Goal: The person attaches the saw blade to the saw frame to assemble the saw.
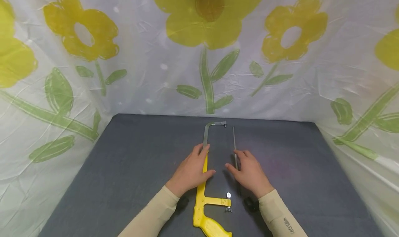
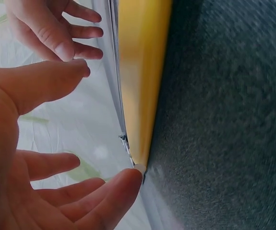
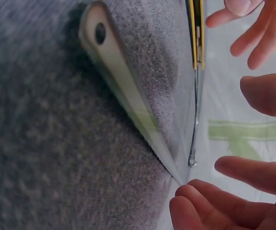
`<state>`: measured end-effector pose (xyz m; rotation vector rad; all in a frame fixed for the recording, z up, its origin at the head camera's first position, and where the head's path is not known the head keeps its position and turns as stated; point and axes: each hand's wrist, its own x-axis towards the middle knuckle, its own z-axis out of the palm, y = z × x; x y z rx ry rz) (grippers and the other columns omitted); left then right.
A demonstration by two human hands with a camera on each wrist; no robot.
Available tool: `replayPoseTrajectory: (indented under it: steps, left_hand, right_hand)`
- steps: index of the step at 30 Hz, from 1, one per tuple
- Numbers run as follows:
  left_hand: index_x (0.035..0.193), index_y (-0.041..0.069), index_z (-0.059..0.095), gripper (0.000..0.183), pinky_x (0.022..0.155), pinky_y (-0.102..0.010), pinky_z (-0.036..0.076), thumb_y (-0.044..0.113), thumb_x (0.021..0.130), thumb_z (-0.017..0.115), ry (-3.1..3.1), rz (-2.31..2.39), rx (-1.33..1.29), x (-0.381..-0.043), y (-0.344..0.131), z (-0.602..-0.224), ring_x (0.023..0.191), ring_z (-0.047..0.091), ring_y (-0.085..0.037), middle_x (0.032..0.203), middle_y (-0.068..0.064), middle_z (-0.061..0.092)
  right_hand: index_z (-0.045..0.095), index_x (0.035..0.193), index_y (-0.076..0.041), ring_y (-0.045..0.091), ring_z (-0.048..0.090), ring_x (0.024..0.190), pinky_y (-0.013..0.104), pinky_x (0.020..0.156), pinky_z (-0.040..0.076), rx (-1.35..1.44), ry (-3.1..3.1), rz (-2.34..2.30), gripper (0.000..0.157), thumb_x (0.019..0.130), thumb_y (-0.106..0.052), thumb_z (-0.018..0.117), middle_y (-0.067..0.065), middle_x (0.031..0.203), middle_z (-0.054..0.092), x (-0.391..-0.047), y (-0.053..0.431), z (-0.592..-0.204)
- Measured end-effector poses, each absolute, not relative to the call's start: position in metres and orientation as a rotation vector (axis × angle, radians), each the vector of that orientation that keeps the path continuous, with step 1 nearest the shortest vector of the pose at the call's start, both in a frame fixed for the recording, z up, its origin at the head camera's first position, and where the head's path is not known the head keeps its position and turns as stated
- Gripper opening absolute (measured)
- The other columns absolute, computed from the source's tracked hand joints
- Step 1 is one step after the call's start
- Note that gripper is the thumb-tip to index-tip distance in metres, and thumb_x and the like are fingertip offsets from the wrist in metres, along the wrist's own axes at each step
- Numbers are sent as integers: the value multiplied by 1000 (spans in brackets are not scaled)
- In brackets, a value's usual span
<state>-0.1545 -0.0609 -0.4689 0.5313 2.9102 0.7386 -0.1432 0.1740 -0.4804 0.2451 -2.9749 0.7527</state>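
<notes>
A hacksaw frame (image 1: 200, 192) with a yellow handle and a grey metal far end lies lengthwise on the dark tabletop, with no blade fitted between its two ends. My left hand (image 1: 190, 171) is over its yellow bar, fingers loosely extended and thumb apart. To the right lies a separate saw blade (image 1: 234, 138), narrow and toothed, with a hole in its near end visible in the right wrist view (image 3: 128, 81). Over this blade hovers my right hand (image 1: 251, 173), its fingers relaxed and its thumb spread. Whether the fingertips touch either thing is hard to tell.
A wing nut (image 1: 229, 209) sits on the frame's short near arm. Dark cloth covers the table (image 1: 124, 167). Behind and at both sides hangs a white curtain (image 1: 137, 74) printed with yellow flowers. Dark wrist straps show under both wrists.
</notes>
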Motion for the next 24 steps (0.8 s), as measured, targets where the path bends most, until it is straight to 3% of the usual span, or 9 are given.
replayPoseTrajectory:
  steps: [7,13,18,24]
  left_hand:
    - [170,12,34,93,103,-52,59,43,96,82,2913,749,490,-155,-59,-471,132,65,-36,165,-20,43]
    - [169,11,36,93,102,-50,60,43,95,83,2910,760,489,-155,-60,-474,129,67,-35,163,-21,45]
    - [168,10,38,91,102,-49,60,41,95,83,2891,775,506,-154,-59,-475,130,66,-34,162,-20,46]
    - [166,10,42,88,105,-50,59,39,94,84,2876,795,504,-153,-59,-475,133,64,-35,161,-20,48]
  right_hand:
    - [60,150,1,37,69,112,58,95,57,198,-2967,799,67,99,-39,78,23,135,67,-146,175,-480]
    - [60,149,2,40,70,117,59,98,57,173,-2993,817,67,100,-40,77,23,134,68,-147,175,-480]
    - [62,146,1,34,70,105,56,91,58,122,-3008,840,64,100,-40,77,19,123,69,-146,179,-482]
    - [68,132,2,31,68,94,54,86,57,91,-3015,812,54,99,-40,77,17,112,71,-148,181,-485]
